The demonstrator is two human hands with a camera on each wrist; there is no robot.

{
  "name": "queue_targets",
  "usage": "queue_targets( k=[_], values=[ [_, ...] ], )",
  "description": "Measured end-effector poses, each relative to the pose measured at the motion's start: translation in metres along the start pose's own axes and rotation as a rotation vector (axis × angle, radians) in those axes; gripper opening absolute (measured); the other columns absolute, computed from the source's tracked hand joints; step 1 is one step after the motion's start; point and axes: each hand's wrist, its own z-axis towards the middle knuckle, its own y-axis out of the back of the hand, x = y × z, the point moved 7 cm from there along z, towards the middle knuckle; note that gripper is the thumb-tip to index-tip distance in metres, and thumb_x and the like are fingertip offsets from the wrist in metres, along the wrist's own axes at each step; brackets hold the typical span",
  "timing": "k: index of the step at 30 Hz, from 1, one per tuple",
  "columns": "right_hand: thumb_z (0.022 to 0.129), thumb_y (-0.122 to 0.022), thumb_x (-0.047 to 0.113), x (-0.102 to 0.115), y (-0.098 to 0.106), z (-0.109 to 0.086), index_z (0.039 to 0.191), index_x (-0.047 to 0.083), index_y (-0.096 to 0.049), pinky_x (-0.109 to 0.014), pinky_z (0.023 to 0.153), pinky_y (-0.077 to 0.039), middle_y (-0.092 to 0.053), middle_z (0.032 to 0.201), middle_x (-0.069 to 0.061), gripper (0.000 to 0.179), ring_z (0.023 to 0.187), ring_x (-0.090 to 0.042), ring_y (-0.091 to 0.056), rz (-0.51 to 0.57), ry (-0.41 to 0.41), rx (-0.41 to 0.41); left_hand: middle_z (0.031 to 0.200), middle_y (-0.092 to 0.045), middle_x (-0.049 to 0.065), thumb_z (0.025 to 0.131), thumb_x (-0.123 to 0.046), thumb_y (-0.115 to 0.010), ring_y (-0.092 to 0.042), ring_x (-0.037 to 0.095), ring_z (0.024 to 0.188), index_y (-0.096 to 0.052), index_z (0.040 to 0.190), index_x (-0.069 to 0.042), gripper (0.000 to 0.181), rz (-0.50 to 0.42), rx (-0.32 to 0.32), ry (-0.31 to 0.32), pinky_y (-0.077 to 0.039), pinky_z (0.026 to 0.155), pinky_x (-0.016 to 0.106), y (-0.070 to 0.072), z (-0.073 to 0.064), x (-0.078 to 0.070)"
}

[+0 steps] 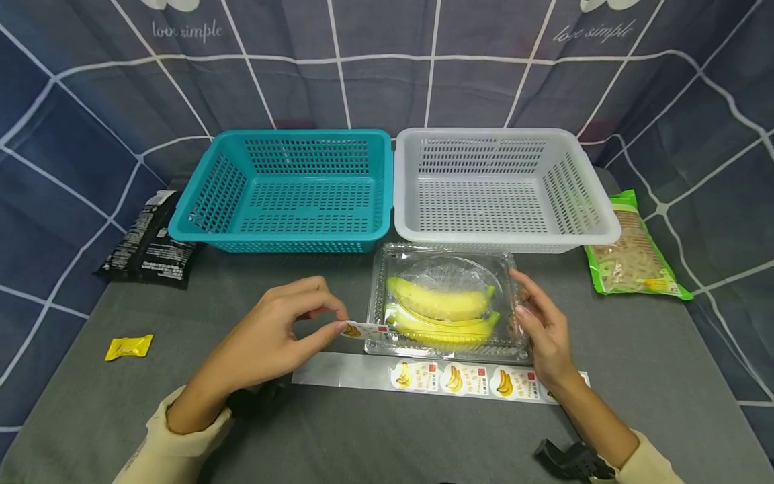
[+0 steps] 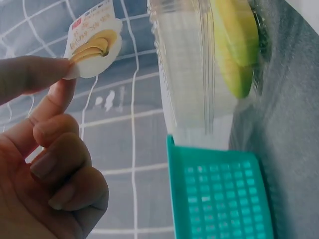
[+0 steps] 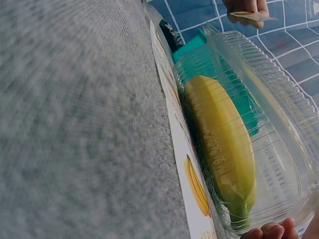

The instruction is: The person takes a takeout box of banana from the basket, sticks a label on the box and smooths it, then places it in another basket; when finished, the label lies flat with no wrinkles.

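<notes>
Between thumb and forefinger, my left hand (image 1: 275,336) pinches a white banana-picture sticker (image 2: 94,42), held over the left front edge of a clear plastic box (image 1: 444,254). Two yellow bananas (image 1: 441,300) lie inside that closed box, seen through its lid. My right hand (image 1: 544,333) holds the box by its right side, with fingertips (image 3: 273,230) curled at its end in the right wrist view. Just in front of the box lies a strip of banana stickers (image 1: 478,380), its left part bare and its right end partly covered by my right hand.
Behind the box stand a teal basket (image 1: 281,243) and a white basket (image 1: 508,240), side by side. A black packet (image 1: 151,238) lies at the left, with a small yellow wrapped piece (image 1: 129,347) nearer. A green-edged bag (image 1: 635,252) is at the right.
</notes>
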Motion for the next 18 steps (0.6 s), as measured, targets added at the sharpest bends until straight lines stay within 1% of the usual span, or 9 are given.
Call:
queue_targets(
  k=[4, 8, 12, 14, 16, 18],
  values=[
    [0.097, -0.041, -0.013, 0.000, 0.000, 0.000, 0.147, -0.015, -0.042, -0.021, 0.059, -0.049, -0.047, 0.104, -0.012, 0.049, 0.069, -0.009, -0.048, -0.009, -0.001, -0.005, 0.089, -0.053, -0.015, 0.098, -0.024, -0.072, -0.045, 0.006, 0.072, -0.073, 0.099, -0.027, 0.004, 0.016, 0.040, -0.021, -0.041, 0.057, 0.026, -0.009, 0.017, -0.004],
    [0.098, -0.041, -0.013, 0.000, 0.001, -0.001, 0.147, -0.015, -0.042, -0.021, 0.060, -0.049, -0.048, 0.104, -0.011, 0.049, 0.069, -0.009, -0.049, -0.013, -0.002, -0.005, 0.087, -0.052, -0.015, 0.097, -0.023, -0.073, -0.042, 0.006, 0.065, -0.073, 0.098, -0.026, 0.003, -0.010, 0.068, -0.054, -0.039, 0.053, 0.026, -0.021, 0.037, -0.008],
    [0.098, -0.041, -0.012, 0.002, 0.000, 0.000, 0.147, -0.014, -0.042, -0.022, 0.060, -0.048, -0.047, 0.105, -0.012, 0.049, 0.069, -0.009, -0.049, -0.029, -0.002, -0.002, 0.082, -0.052, -0.015, 0.098, -0.025, -0.072, -0.041, 0.006, 0.064, -0.073, 0.096, -0.024, 0.002, -0.035, 0.089, -0.063, -0.039, 0.053, 0.027, -0.032, 0.059, -0.010],
    [0.098, -0.042, -0.012, 0.002, 0.000, 0.000, 0.147, -0.014, -0.042, -0.023, 0.060, -0.047, -0.047, 0.106, -0.013, 0.049, 0.068, -0.010, -0.048, -0.038, -0.003, 0.000, 0.073, -0.048, -0.013, 0.098, -0.025, -0.071, -0.036, 0.005, 0.059, -0.073, 0.095, -0.023, 0.003, -0.043, 0.103, -0.060, -0.036, 0.053, 0.027, -0.038, 0.069, -0.011],
    [0.098, -0.042, -0.012, 0.002, -0.001, -0.001, 0.148, -0.013, -0.042, -0.024, 0.059, -0.047, -0.047, 0.106, -0.012, 0.050, 0.068, -0.010, -0.048, -0.049, -0.008, 0.004, 0.063, -0.039, -0.011, 0.098, -0.024, -0.071, -0.029, 0.005, 0.055, -0.072, 0.095, -0.022, 0.003, -0.042, 0.116, -0.051, -0.031, 0.053, 0.028, -0.044, 0.079, -0.010],
    [0.099, -0.041, -0.011, 0.002, -0.001, -0.001, 0.148, -0.012, -0.042, -0.025, 0.059, -0.046, -0.047, 0.106, -0.012, 0.050, 0.068, -0.011, -0.047, -0.058, -0.012, 0.007, 0.058, -0.032, -0.010, 0.098, -0.023, -0.071, -0.022, 0.004, 0.053, -0.073, 0.096, -0.020, 0.004, -0.034, 0.128, -0.049, -0.028, 0.054, 0.028, -0.049, 0.087, -0.008]
  ],
)
